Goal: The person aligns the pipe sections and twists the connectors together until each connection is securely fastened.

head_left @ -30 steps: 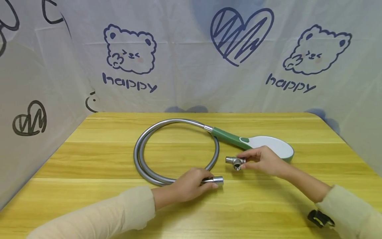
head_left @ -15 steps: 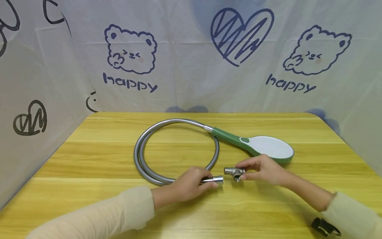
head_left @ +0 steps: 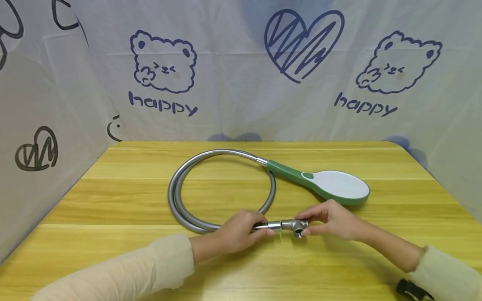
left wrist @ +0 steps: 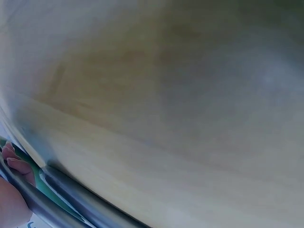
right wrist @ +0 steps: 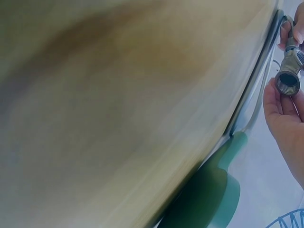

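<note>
Downward in the head view over the last second came the right hand, carrying the silver T-shaped metal fitting from above and right of the hose's free end to a place level with it. The left hand had stayed put. Its fingers were clamped round the shiny chrome hose end, just below the centre of the frame. The right hand's thumb and fingers pinched the right side of the fitting; its left end stood in line with the hose end, the two meeting or nearly so, and I could not tell whether one had entered the other. In the right wrist view, at the right edge, the fitting's round threaded mouth faced the camera.

Left of centre in the head view, the grey flexible metal hose lay in loops on the yellow wood-grain bench. It ran to the green-handled shower head with a white oval face, lying right of centre, just above the right hand. Behind hung a white cloth with blue bears and a heart. Pale cream sleeves came in from both lower corners.
</note>
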Demonstrator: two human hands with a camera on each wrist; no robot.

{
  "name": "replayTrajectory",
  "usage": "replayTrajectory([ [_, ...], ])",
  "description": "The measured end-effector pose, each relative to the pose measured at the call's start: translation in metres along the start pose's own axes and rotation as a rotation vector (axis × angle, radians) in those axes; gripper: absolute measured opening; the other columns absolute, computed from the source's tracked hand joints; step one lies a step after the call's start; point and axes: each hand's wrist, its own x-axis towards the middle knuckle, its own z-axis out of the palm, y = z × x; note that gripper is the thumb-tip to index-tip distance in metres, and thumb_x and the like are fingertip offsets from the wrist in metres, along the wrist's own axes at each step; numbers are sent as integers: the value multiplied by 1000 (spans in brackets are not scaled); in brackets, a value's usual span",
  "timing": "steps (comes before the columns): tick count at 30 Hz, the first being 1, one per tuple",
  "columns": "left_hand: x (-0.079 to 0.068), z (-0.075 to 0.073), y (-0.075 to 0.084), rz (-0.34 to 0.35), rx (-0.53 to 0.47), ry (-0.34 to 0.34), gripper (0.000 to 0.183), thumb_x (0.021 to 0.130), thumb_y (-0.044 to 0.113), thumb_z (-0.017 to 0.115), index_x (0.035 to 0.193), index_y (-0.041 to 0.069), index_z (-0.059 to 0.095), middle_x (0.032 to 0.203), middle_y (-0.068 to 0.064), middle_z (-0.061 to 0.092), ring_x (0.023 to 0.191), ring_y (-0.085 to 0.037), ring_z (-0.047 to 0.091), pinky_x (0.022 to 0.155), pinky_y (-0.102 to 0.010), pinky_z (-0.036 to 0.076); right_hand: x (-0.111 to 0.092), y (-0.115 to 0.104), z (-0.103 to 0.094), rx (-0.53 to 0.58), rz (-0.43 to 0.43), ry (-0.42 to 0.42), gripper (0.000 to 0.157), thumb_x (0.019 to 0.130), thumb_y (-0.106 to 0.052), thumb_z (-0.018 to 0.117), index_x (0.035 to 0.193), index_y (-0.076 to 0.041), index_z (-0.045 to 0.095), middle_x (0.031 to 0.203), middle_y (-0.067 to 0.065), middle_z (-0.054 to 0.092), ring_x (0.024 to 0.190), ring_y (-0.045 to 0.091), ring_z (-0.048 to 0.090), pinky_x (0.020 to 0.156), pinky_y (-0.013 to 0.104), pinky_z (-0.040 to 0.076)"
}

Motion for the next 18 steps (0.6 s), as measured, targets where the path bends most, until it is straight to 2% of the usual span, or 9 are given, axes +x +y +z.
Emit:
replayTrajectory([
  [18, 0, 0, 1, -7, 16, -16, 22, 89, 27, 62, 83, 6, 65, 66, 2, 57, 56, 0, 41, 51, -14, 37, 1, 1, 4, -10, 2, -11, 33, 83, -10, 68, 108, 11, 63, 104, 23, 67, 93, 2, 63, 84, 19, 49],
])
